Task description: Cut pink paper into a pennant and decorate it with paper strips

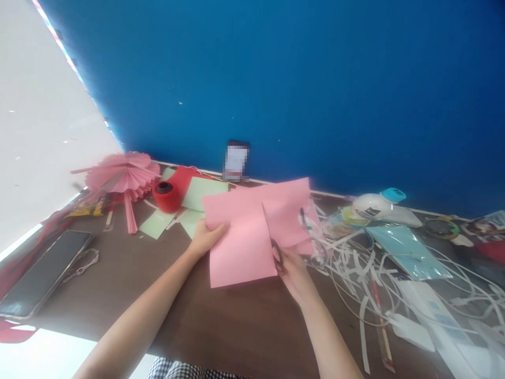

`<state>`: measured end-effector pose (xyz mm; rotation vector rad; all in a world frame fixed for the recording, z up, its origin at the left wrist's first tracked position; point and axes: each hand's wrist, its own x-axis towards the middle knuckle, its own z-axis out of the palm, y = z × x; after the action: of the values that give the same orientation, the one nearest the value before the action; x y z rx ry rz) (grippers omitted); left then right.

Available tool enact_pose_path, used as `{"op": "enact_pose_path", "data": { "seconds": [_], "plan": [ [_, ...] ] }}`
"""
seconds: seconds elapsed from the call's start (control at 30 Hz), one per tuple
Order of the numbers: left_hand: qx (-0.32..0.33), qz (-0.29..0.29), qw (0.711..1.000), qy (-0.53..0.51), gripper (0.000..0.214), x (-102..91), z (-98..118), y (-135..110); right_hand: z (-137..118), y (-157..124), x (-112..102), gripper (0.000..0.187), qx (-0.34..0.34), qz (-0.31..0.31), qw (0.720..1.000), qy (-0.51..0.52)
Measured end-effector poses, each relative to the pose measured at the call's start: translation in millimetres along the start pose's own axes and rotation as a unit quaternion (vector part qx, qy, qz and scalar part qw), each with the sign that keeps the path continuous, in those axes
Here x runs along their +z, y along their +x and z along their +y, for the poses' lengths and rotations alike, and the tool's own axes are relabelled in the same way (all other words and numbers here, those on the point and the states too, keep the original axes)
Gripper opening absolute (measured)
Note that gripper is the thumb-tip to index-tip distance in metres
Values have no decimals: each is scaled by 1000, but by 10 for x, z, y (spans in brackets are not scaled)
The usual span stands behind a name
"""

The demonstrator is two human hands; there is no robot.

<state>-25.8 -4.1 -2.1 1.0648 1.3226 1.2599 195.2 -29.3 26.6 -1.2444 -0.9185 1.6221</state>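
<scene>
A sheet of pink paper (240,242) is held up over the dark table, with a long slit running through it from the near edge. My left hand (207,237) grips its left side, thumb on top. My right hand (292,263) is closed around the dark handles of a pair of scissors (277,253) at the slit. The blades lie mostly hidden by the paper. Beyond the slit, the right part of the sheet (288,210) bends up and away.
Pink folded paper fans (122,176), a red tape roll (166,196) and green paper sheets (203,193) lie at left. A phone (45,273) rests near the left edge. White paper strips and cables (355,263), a white bottle (373,205) and a blue packet (410,251) crowd the right.
</scene>
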Motion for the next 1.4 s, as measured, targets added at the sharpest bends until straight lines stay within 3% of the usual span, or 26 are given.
{"op": "enact_pose_path", "data": {
  "seconds": [1.4],
  "plan": [
    [-33,-37,999,15,39,16,62,-38,58,35,-61,22,13,-5,1000,16]
  ]
}}
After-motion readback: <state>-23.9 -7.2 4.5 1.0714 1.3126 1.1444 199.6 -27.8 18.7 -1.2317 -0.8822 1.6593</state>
